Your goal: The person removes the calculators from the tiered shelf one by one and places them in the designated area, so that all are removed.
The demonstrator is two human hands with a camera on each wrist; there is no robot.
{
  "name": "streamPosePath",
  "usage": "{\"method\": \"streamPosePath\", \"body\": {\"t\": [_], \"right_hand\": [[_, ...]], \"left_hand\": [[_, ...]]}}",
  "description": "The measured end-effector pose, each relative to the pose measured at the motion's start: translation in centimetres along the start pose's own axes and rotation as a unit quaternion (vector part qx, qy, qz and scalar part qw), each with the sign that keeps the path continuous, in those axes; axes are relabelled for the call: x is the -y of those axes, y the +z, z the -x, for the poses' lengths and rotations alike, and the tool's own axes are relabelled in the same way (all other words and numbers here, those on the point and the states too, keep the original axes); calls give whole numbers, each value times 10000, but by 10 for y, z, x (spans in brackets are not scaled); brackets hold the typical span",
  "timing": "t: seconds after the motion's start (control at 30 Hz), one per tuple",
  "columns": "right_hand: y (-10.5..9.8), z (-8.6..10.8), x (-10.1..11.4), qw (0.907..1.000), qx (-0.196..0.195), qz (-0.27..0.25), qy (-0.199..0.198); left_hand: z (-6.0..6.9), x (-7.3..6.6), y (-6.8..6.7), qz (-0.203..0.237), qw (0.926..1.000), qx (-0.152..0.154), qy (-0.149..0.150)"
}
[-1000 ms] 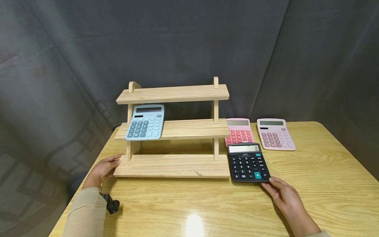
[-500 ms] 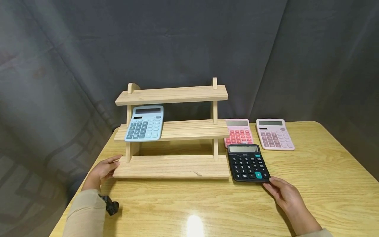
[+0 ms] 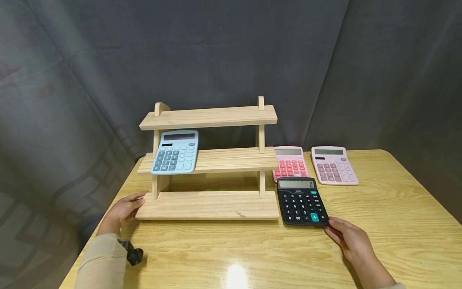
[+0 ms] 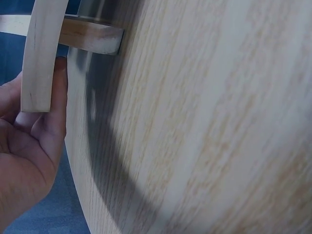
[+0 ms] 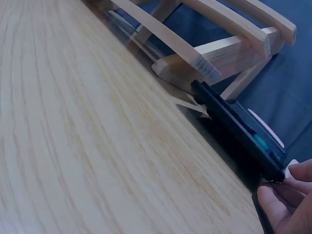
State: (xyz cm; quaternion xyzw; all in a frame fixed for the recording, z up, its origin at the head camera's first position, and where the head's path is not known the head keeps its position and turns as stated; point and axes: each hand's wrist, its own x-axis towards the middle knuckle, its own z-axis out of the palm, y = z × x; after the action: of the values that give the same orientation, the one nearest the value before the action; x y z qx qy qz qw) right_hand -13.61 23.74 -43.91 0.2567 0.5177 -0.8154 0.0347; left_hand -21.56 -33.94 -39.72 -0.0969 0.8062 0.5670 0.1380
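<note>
A three-tier wooden display shelf [image 3: 207,204] stands on the table. My left hand [image 3: 124,209] grips the left end of its bottom board, with fingers on both faces of the board [image 4: 41,63] in the left wrist view. With my right hand [image 3: 351,240] I pinch the lower right corner of a black calculator [image 3: 302,202], just right of the bottom tier. In the right wrist view, the black calculator [image 5: 239,129] has a dark shadow under it. On the middle tier, at the left, leans a light blue calculator [image 3: 175,152].
A pink calculator [image 3: 290,162], partly covered by the black one and the shelf, lies behind. To its right lies a pale pink calculator [image 3: 334,165]. The wooden table [image 3: 404,208] extends right and forward. A grey curtain [image 3: 216,52] hangs behind.
The head view has shifted slightly, so everything sits a little lower in it. Both hands keep their holds, and the black calculator stays beside the shelf.
</note>
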Motion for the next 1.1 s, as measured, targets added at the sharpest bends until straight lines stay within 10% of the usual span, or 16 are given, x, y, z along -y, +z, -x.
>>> {"method": "streamPosePath", "body": {"t": [0.5,1.1], "right_hand": [[-7,6,1,9931,-59,1107,-382],[20,11,17,9897,817,499,-1068]], "left_hand": [[3,2,1,76,9999,91,-28],[4,-4,4,-308,9992,-237,-105]]}}
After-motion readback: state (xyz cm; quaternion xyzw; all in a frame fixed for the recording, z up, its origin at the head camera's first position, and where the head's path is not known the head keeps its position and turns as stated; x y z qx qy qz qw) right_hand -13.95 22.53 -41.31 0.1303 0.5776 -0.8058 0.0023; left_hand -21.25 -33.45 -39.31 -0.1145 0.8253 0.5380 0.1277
